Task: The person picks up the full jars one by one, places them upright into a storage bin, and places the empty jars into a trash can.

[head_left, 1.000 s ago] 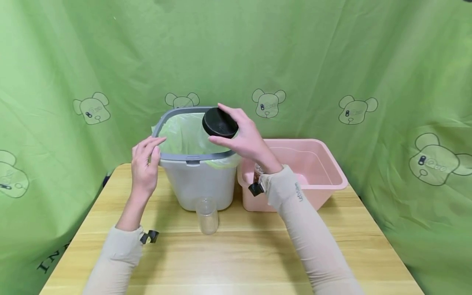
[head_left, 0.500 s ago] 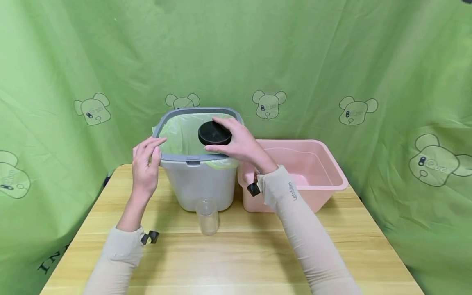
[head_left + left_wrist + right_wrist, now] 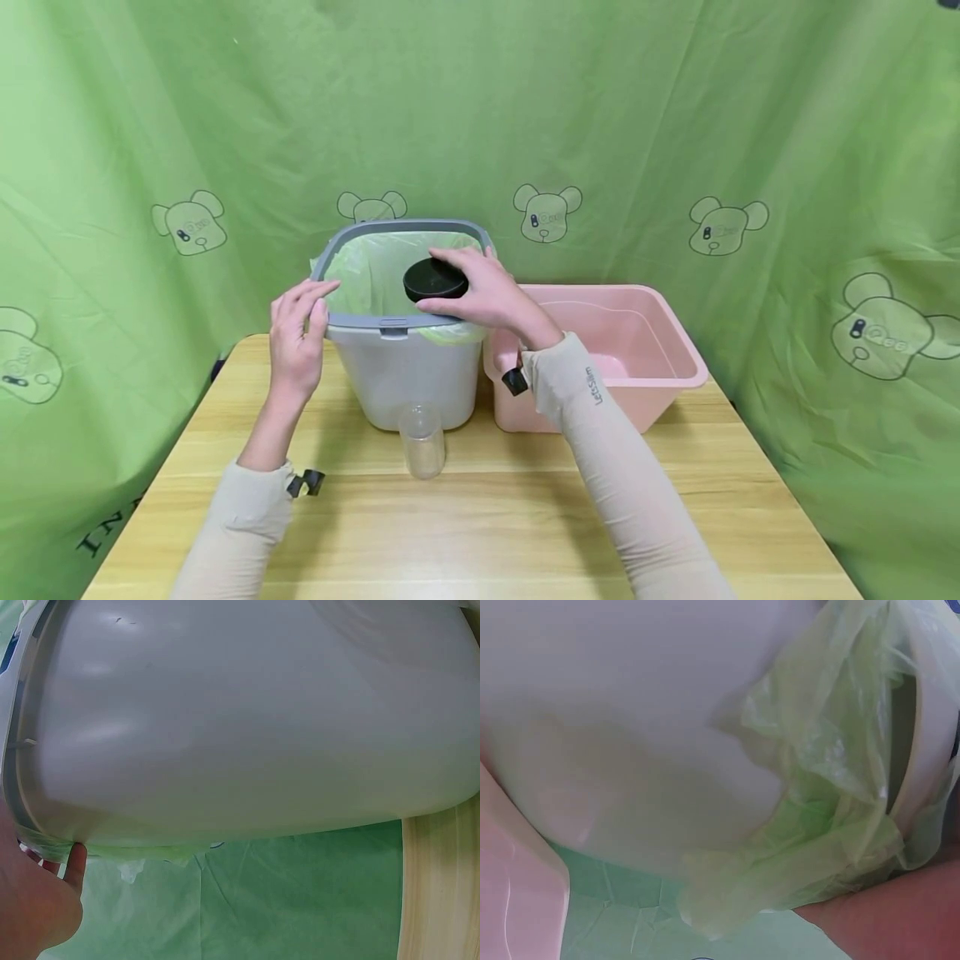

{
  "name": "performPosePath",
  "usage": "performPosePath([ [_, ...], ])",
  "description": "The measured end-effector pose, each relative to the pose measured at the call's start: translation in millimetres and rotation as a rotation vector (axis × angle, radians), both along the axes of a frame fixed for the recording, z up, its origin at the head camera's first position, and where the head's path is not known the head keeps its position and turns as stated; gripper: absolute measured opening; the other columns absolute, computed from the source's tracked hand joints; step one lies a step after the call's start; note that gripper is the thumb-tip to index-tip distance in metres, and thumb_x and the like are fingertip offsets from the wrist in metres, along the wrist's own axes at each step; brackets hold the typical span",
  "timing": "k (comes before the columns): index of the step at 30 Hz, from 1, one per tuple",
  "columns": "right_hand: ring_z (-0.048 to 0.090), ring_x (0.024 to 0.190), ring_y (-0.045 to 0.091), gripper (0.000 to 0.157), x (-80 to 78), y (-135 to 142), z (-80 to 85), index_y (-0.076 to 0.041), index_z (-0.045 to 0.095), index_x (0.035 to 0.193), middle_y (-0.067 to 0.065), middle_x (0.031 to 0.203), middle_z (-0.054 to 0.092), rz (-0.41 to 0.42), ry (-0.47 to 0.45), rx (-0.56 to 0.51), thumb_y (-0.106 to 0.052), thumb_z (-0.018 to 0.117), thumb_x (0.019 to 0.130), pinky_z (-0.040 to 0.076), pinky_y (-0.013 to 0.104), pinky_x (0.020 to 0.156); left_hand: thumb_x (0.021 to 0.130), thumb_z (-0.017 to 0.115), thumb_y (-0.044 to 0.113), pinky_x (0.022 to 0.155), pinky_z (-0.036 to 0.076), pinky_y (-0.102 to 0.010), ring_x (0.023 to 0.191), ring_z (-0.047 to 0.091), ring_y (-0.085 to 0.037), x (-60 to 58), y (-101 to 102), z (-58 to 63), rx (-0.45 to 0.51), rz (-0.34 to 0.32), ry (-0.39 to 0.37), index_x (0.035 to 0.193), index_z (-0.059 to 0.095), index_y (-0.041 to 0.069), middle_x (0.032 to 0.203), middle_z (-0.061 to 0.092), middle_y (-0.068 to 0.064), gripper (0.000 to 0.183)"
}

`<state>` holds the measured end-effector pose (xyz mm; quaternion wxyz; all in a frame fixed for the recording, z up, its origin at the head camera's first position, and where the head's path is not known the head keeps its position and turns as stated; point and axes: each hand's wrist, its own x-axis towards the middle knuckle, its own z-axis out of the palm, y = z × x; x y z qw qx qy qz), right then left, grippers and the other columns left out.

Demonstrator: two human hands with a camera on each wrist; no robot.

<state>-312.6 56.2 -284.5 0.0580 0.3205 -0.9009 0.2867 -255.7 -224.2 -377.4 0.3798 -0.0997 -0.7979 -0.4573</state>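
In the head view, a grey trash bin (image 3: 412,367) with a darker rim and a pale green liner bag (image 3: 356,271) stands on the table. My left hand (image 3: 296,342) holds its left rim, fingers over the edge and thumb against the outside. At the bin's right side my right hand (image 3: 491,292) grips a round black lid (image 3: 435,279) between thumb and fingers, within the opening. Whatever lies below the lid is hidden by the rim. The right wrist view shows the liner (image 3: 817,802) folded over the bin's outer wall (image 3: 615,712).
A clear, lidless jar (image 3: 422,446) stands upright in front of the bin. To the right, a pink plastic tub (image 3: 600,404) sits beside it on the wooden table (image 3: 487,533). A green curtain (image 3: 480,100) with bear drawings surrounds the table.
My right hand has lowered the black lid into the bin's opening, slightly to the left, and its top has tipped nearer to level. My left hand has stayed at the rim.
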Motion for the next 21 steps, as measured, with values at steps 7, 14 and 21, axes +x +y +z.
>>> performPosePath([
  [7,0.044,0.145,0.025,0.086,1.5,-0.3,2.2,-0.018,0.043,0.159,0.009,0.156,0.051,-0.013,-0.017,0.036,-0.051,0.078,0.088,0.002,0.056,0.130,0.104,0.050,0.027,0.113,0.032,-0.060,0.138,0.043,-0.028,0.6,0.7,1.2,0.000,0.000,-0.004,0.130,0.072,0.013,0.142,0.062,-0.011,0.037],
  [14,0.045,0.145,0.026,0.088,1.5,-0.6,3.7,-0.017,0.041,0.160,0.010,0.156,0.050,-0.011,-0.038,0.047,-0.052,0.077,0.088,0.000,0.056,0.130,0.105,0.048,0.030,0.114,0.031,-0.060,0.138,0.043,-0.028,-0.2,-0.1,0.8,-0.011,0.001,-0.004,0.131,0.071,0.013,0.142,0.061,-0.012,0.039],
  [21,0.049,0.141,0.025,0.091,2.8,1.2,5.0,-0.021,0.033,0.163,0.008,0.158,0.046,-0.007,-0.040,0.031,-0.052,0.077,0.089,-0.002,0.056,0.130,0.105,0.047,0.032,0.113,0.032,-0.060,0.138,0.042,-0.030,0.0,0.0,0.5,-0.013,0.001,-0.010,0.131,0.071,0.013,0.142,0.061,-0.013,0.040],
])
